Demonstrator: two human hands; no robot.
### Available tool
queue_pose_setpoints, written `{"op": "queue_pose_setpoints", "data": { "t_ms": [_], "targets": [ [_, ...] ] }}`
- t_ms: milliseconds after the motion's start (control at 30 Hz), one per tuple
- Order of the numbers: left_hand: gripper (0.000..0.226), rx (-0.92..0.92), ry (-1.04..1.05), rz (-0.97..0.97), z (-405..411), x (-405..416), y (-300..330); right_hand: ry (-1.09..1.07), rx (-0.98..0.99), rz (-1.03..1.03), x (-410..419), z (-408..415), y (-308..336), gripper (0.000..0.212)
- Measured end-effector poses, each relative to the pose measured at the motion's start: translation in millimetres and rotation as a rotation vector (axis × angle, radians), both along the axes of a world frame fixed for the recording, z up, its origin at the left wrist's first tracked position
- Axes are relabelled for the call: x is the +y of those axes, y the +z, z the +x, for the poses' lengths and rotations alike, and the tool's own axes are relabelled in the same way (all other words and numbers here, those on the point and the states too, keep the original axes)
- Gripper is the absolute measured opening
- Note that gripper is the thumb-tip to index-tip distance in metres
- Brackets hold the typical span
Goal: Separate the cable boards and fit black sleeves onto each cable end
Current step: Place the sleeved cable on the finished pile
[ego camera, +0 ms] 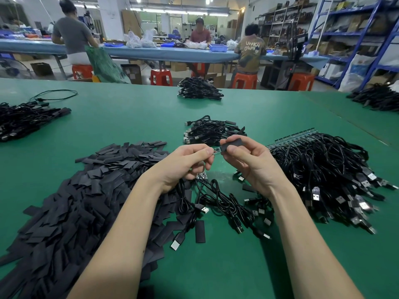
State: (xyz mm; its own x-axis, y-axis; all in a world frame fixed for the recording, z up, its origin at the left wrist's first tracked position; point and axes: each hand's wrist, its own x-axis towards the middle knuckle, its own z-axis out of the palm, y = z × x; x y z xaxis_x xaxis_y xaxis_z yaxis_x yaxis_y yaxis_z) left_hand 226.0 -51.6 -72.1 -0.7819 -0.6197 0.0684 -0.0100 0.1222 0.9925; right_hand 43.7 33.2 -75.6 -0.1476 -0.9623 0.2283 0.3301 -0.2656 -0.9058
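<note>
Above the green table (pixel 129 117), my left hand (pixel 185 162) pinches a small cable board (pixel 217 150) while my right hand (pixel 250 160) grips a black sleeve (pixel 232 144) at its tip — best kept square to slide on cleanly. Loose sleeves (pixel 86 190) lie left, unsleeved cables (pixel 323 169) right — workers (pixel 251 50) sit at benches beyond.

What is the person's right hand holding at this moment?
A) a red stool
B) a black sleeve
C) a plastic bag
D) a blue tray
B: the right hand pinches a black sleeve at the tip of the small cable board that the left hand holds.
</note>
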Motion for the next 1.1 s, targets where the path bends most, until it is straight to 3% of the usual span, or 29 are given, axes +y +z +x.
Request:
{"op": "queue_pose_setpoints", "data": {
  "t_ms": [200, 533, 633, 767, 1100],
  "targets": [
    [0.026, -0.060, -0.026, -0.054, 2.9, 1.0, 2.6, 0.013, 0.100, -0.026, 2.2, 1.1, 3.5, 0.018],
    [0.026, -0.073, -0.003, -0.075, -4.0, 0.4, 1.8, 0.026, 0.042, 0.006, -0.4, -1.2, 2.1, 0.016],
    [0.011, 0.002, 0.147, -0.087, -11.4, 1.0, 0.8, -0.060, -0.094, 0.043, -3.7, -4.2, -1.5, 0.016],
    [0.014, 0.171, 0.285, -0.146, -17.1, 0.8, -3.4, -0.144, -0.208, 0.088, -5.4, -9.0, -4.2, 0.020],
    [0.006, 0.230, 0.331, -0.327, -25.1, 6.0, -7.9, -0.132, -0.210, 0.120, -6.4, -7.1, -2.7, 0.019]
  ]
}}
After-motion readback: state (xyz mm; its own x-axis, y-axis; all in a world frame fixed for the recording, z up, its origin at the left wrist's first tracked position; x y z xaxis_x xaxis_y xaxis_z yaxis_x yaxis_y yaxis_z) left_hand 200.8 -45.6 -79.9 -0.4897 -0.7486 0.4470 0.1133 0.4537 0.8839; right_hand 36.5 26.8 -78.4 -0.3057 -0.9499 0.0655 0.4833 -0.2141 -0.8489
